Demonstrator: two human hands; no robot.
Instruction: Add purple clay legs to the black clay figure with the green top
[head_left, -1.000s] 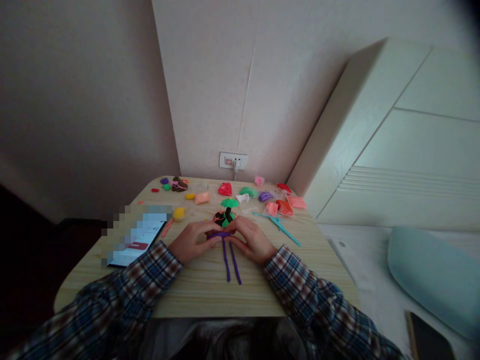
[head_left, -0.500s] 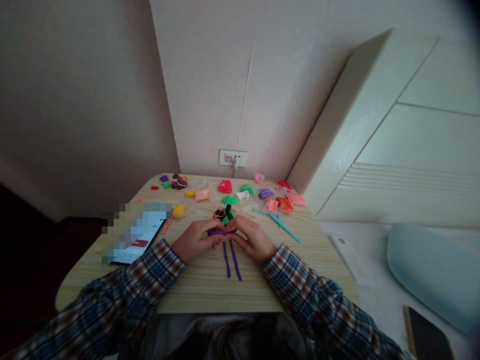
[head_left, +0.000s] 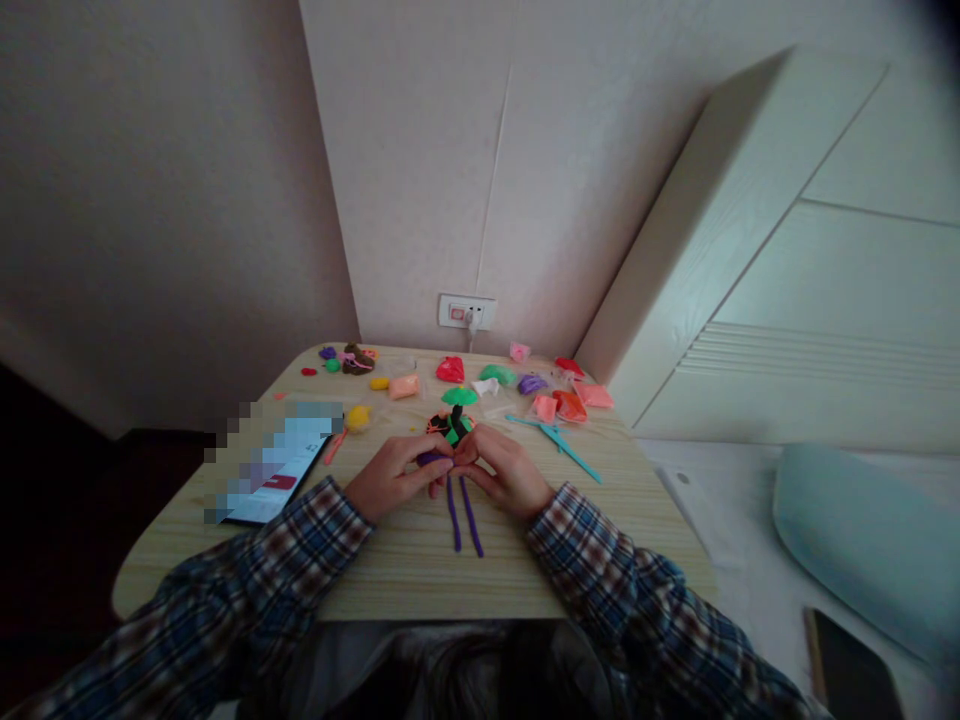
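Left fingers [head_left: 424, 475] have shifted; purple clay [head_left: 430, 459] sits between them

Two strips [head_left: 454, 520] at 6 o'clock on the tabletop [head_left: 375, 585] are showing deep purple, matching the pinched clay piece [head_left: 432, 458]. Capped model [head_left: 458, 397] at 12 is showing bright green over black. Tool [head_left: 576, 460] at 3 is reading turquoise; lump [head_left: 358, 418] at 10, yellow; knotted piece [head_left: 360, 362] at 11, brown and pink. Tabletop is showing pale wood grain; sleeves [head_left: 289, 560] are displaying blue-brown-white plaid.
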